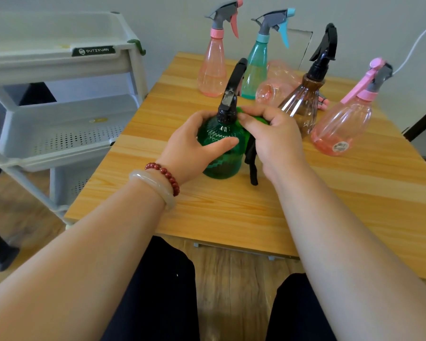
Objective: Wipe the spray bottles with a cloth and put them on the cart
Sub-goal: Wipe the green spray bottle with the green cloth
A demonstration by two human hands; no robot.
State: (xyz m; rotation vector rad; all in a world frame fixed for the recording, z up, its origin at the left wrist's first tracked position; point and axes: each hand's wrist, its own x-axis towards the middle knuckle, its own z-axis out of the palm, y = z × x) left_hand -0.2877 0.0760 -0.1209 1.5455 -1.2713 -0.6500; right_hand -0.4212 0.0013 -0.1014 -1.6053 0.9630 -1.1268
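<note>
The left hand [197, 143] grips the green spray bottle [221, 156], upright near the middle of the table [231, 212], while the right hand [273, 136] pinches a green cloth [241, 111] against its neck. Five other bottles [256, 70] sit from twelve to two o'clock — one pink bottle [276, 88] lying down — and the cart [59, 70] stands at ten o'clock.
</note>
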